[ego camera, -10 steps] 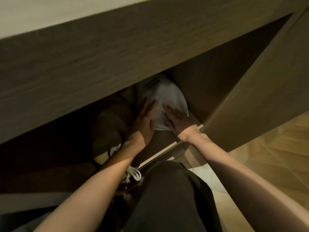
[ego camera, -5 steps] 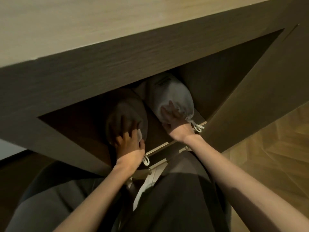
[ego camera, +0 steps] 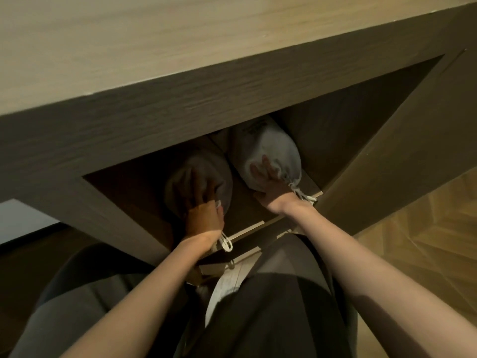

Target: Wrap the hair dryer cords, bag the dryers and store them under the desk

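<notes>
Two white drawstring bags lie side by side in the open compartment under the desk. The right bag is lit, with dark print at its far end and its knotted cord hanging over the shelf edge. My right hand rests flat on its near end, fingers spread. The left bag lies in shadow. My left hand presses on top of it, fingers spread; its white cord shows beside my wrist. The dryers themselves are hidden inside the bags.
The light wooden desk top overhangs the compartment. The compartment's side panel stands at the right. Herringbone wood floor lies beyond it. My knees in dark trousers are close below the shelf edge.
My left hand moved off the right bag onto the left bag and pushed it deeper. My right hand stayed on the right bag. The view tilted up, showing more desk top.
</notes>
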A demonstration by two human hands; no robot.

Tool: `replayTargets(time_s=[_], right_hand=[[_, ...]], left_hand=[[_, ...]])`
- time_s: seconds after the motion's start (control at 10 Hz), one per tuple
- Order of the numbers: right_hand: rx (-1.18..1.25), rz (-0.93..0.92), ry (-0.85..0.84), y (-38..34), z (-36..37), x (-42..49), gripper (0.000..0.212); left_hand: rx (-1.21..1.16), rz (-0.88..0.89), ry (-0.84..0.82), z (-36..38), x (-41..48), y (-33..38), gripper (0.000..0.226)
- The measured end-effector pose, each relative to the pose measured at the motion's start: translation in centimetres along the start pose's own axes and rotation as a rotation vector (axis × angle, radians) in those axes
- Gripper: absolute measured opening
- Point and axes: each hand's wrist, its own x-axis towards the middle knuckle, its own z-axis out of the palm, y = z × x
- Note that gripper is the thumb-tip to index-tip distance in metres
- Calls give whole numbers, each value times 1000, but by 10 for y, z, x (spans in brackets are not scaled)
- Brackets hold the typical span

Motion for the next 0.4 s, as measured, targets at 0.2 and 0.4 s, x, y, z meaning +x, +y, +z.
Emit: replayTargets(time_s=[0.2, 0.4], right_hand=[[89, -38, 114, -15, -28, -27, 58], [137, 19, 245, -34, -60, -67, 45]], left_hand=[[-172, -13, -22, -15, -8, 0, 39], [-207, 150, 110, -67, -50, 22, 54]])
